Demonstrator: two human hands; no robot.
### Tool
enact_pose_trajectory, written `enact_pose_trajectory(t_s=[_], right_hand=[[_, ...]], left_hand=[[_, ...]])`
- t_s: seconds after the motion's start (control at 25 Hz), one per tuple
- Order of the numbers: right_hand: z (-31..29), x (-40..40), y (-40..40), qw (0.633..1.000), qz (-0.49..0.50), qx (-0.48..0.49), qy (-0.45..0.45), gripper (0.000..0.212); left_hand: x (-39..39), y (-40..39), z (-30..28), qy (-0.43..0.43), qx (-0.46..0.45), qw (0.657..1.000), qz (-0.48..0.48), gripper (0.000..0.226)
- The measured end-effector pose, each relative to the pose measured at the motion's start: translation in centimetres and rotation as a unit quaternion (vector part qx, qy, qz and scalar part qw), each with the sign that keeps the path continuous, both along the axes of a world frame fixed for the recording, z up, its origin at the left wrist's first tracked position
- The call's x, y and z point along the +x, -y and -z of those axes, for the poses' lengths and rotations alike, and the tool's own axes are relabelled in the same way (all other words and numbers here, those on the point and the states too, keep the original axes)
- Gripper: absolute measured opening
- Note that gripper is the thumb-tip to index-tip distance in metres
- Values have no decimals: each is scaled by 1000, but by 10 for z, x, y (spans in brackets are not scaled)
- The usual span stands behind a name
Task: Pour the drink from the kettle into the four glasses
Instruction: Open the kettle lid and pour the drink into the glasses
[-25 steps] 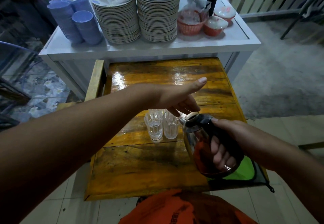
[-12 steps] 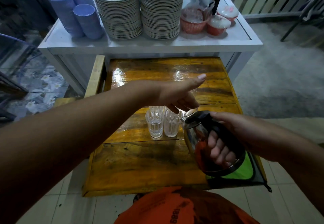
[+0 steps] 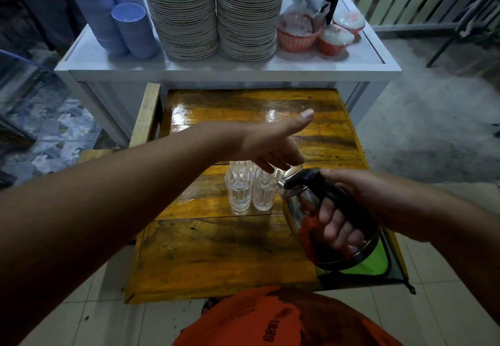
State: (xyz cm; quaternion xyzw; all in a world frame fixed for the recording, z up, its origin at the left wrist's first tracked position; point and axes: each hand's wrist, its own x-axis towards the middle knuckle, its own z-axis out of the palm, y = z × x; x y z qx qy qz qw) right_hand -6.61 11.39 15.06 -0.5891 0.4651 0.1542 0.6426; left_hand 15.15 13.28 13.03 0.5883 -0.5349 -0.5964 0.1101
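Observation:
A shiny steel kettle [image 3: 300, 210] with a black handle hangs tilted over the wooden table [image 3: 216, 251], its spout towards the glasses. My right hand [image 3: 349, 202] grips its handle. My left hand [image 3: 267, 145] reaches across, fingers pressing down on the kettle's lid [image 3: 292, 170], thumb stretched out. Clear ribbed glasses stand clustered mid-table: a front left glass [image 3: 238, 194], a front right glass [image 3: 263, 192] and more behind, partly hidden by my left hand. All look empty of dark drink.
A white counter [image 3: 243, 71] behind the table holds two tall plate stacks [image 3: 216, 20], blue cups [image 3: 119, 23] and red baskets [image 3: 297, 34]. A green and black mat [image 3: 378, 261] lies under the kettle at the table's right corner. Tiled floor surrounds the table.
The kettle has tipped a little more towards the glasses, and my left fingers stay on its lid. The view has shifted slightly.

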Motion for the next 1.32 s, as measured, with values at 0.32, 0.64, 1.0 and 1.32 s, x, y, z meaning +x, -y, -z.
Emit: enact_pose_trajectory(t_s=[0.32,0.64,1.0,1.32], right_hand=[[-8,4,-2,1000,-6,8,12,71],[-13,6,-2,1000,-21,12,3,76],[-17,2,3,998,-31,45,23,85],[-22,-1,7,999,-34,5,19,91]], left_hand=[[7,-3,2,-11,-10,1000,0,99],[8,-6,1,-10,-17,1000,2,98],[7,-7,-2,-2,-25,1000,12,99],[8,-7,-11,-8,-38,999,-5,98]])
